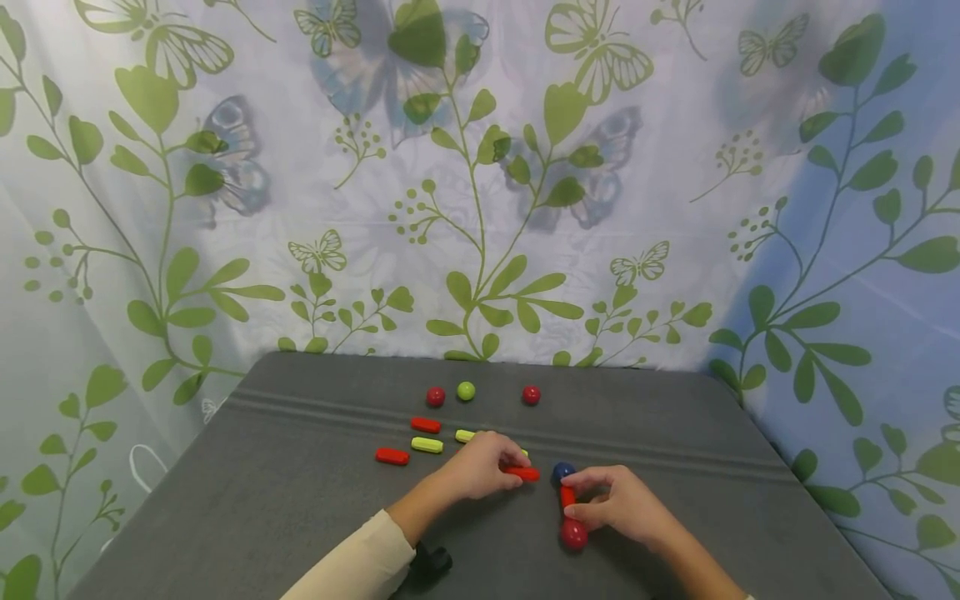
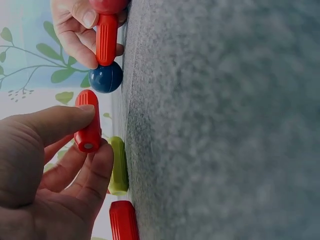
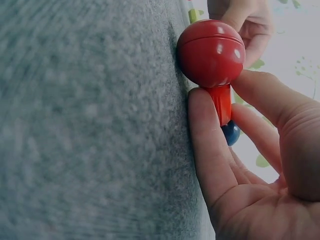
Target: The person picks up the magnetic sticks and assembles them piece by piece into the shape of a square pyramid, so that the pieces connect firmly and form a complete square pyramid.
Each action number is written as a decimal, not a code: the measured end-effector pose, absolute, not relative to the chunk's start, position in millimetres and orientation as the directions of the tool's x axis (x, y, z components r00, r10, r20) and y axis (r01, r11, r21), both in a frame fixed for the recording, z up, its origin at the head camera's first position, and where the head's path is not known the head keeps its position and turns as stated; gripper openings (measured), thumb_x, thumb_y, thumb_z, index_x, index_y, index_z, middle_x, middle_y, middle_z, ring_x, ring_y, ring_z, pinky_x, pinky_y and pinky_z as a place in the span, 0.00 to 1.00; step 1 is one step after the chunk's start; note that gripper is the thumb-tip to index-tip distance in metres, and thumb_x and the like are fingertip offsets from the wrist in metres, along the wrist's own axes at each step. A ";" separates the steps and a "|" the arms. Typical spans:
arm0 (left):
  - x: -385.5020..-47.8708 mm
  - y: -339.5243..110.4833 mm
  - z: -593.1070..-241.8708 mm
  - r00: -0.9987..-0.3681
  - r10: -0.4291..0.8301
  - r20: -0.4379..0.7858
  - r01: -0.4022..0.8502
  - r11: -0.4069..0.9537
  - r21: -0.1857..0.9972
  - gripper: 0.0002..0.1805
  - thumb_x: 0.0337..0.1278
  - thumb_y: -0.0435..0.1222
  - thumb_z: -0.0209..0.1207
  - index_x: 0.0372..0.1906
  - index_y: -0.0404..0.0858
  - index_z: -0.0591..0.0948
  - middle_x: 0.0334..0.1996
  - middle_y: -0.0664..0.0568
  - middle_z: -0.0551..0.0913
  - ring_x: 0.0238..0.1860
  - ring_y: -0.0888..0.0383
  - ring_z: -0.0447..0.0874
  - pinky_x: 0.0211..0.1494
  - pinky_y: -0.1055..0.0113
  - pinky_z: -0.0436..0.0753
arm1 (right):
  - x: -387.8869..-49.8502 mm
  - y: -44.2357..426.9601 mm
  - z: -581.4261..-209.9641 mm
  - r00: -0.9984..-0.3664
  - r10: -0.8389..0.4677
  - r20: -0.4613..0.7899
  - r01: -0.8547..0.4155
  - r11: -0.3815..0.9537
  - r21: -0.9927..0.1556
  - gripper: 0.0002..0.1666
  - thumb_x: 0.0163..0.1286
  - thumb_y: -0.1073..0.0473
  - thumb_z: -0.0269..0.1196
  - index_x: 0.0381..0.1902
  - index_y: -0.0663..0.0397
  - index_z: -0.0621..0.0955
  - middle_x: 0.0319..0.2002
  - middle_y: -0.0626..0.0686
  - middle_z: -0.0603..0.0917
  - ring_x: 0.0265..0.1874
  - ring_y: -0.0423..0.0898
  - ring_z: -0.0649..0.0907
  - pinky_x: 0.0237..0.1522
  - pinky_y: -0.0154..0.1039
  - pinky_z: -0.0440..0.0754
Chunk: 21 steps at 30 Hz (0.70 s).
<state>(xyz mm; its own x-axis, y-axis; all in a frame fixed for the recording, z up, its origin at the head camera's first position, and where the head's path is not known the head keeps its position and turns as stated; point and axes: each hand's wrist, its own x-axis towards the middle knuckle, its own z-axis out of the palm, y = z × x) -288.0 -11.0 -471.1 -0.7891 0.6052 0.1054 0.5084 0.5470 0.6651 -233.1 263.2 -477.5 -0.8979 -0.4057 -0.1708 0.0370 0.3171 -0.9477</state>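
Note:
My left hand (image 1: 483,467) pinches a red ribbed rod (image 2: 89,122) between thumb and fingers, just above the grey table. A small pale disc shows in the rod's end in the left wrist view. To its right, my right hand (image 1: 618,504) grips another red rod (image 3: 223,106) that joins a red ball (image 3: 211,54) at the near end and a blue ball (image 1: 563,473) at the far end. The held loose rod and the blue ball are apart, with a small gap between them.
Beyond my left hand lie red rods (image 1: 392,457) and yellow-green rods (image 1: 427,445). Farther back sit two red balls (image 1: 531,395) and a green ball (image 1: 466,391). A black object (image 1: 431,562) is by the left sleeve. A leaf-patterned curtain (image 1: 480,208) hangs behind the table (image 1: 315,492).

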 end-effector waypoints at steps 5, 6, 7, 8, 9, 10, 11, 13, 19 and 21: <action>-290.2 -6.3 -470.7 -0.803 0.587 0.105 0.494 0.556 0.669 0.09 0.56 0.36 0.74 0.42 0.47 0.91 0.37 0.63 0.88 0.34 0.71 0.80 0.43 0.74 0.81 | -234.1 263.8 -477.9 -0.898 -0.400 -0.182 0.049 0.321 -0.946 0.31 0.61 0.57 0.76 0.59 0.68 0.82 0.46 0.59 0.83 0.35 0.52 0.91 0.40 0.46 0.90; -290.5 -5.4 -470.4 -0.805 0.584 0.102 0.491 0.560 0.667 0.09 0.56 0.36 0.74 0.42 0.47 0.91 0.36 0.63 0.88 0.34 0.71 0.79 0.42 0.74 0.81 | -234.2 263.7 -477.9 -0.899 -0.398 -0.182 0.048 0.323 -0.945 0.31 0.61 0.57 0.76 0.59 0.68 0.82 0.46 0.59 0.84 0.35 0.52 0.90 0.40 0.46 0.90; -291.1 -4.5 -470.2 -0.807 0.581 0.100 0.489 0.566 0.664 0.09 0.56 0.36 0.74 0.42 0.48 0.91 0.36 0.63 0.88 0.33 0.71 0.79 0.42 0.74 0.81 | -234.4 263.7 -478.0 -0.900 -0.395 -0.183 0.049 0.326 -0.944 0.31 0.61 0.57 0.76 0.59 0.67 0.82 0.46 0.58 0.84 0.35 0.52 0.90 0.40 0.46 0.90; -291.7 -3.5 -470.3 -0.809 0.579 0.097 0.488 0.571 0.661 0.09 0.56 0.36 0.74 0.42 0.48 0.91 0.36 0.63 0.88 0.33 0.71 0.79 0.41 0.74 0.81 | -234.5 263.6 -478.1 -0.901 -0.393 -0.184 0.050 0.328 -0.943 0.31 0.61 0.57 0.76 0.59 0.67 0.82 0.46 0.58 0.84 0.34 0.51 0.90 0.40 0.46 0.90; -292.2 -2.5 -470.5 -0.811 0.577 0.095 0.486 0.576 0.657 0.08 0.56 0.36 0.74 0.42 0.48 0.91 0.36 0.63 0.87 0.33 0.71 0.78 0.41 0.75 0.80 | -234.8 263.6 -478.1 -0.902 -0.391 -0.185 0.050 0.330 -0.943 0.31 0.61 0.57 0.76 0.59 0.67 0.82 0.45 0.58 0.84 0.34 0.51 0.90 0.39 0.46 0.90; -292.7 -1.4 -470.8 -0.813 0.575 0.093 0.485 0.580 0.654 0.08 0.56 0.36 0.74 0.42 0.48 0.91 0.35 0.63 0.87 0.33 0.70 0.78 0.41 0.75 0.80 | -235.0 263.6 -478.3 -0.903 -0.388 -0.185 0.051 0.331 -0.942 0.30 0.61 0.57 0.76 0.58 0.67 0.82 0.45 0.58 0.84 0.34 0.51 0.90 0.39 0.46 0.90; -293.4 -0.4 -471.2 -0.815 0.573 0.092 0.483 0.583 0.653 0.08 0.56 0.36 0.74 0.41 0.48 0.91 0.35 0.63 0.87 0.33 0.70 0.78 0.40 0.75 0.80 | -235.3 263.5 -478.5 -0.903 -0.387 -0.185 0.051 0.333 -0.942 0.30 0.61 0.57 0.76 0.58 0.67 0.82 0.45 0.58 0.84 0.34 0.51 0.90 0.39 0.45 0.90; -293.9 1.5 -471.3 -0.816 0.571 0.089 0.480 0.584 0.655 0.08 0.56 0.36 0.74 0.41 0.48 0.91 0.35 0.64 0.87 0.33 0.70 0.78 0.40 0.75 0.80 | -235.6 263.7 -478.8 -0.904 -0.386 -0.185 0.050 0.333 -0.941 0.30 0.62 0.57 0.76 0.58 0.67 0.83 0.45 0.57 0.84 0.33 0.51 0.90 0.39 0.45 0.90; -294.5 7.1 -469.8 -0.809 0.580 0.089 0.487 0.578 0.655 0.08 0.56 0.36 0.74 0.41 0.48 0.91 0.35 0.63 0.87 0.33 0.70 0.78 0.40 0.75 0.80 | -235.9 264.3 -479.5 -0.899 -0.400 -0.181 0.045 0.327 -0.944 0.30 0.62 0.57 0.75 0.58 0.68 0.82 0.45 0.57 0.84 0.33 0.51 0.91 0.39 0.46 0.90; -295.0 9.2 -469.9 -0.809 0.583 0.082 0.486 0.583 0.652 0.08 0.56 0.36 0.74 0.41 0.48 0.91 0.34 0.63 0.87 0.33 0.70 0.78 0.41 0.75 0.80 | -235.8 264.4 -479.6 -0.897 -0.404 -0.182 0.046 0.325 -0.945 0.30 0.62 0.57 0.75 0.58 0.69 0.82 0.45 0.57 0.84 0.33 0.51 0.91 0.39 0.46 0.90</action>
<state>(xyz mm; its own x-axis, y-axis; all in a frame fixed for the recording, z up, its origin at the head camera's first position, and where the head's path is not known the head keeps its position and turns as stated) -295.0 9.2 -469.9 -0.8086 0.5826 0.0818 0.4857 0.5827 0.6516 -235.8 264.4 -479.6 -0.8965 -0.4038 -0.1820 0.0456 0.3246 -0.9447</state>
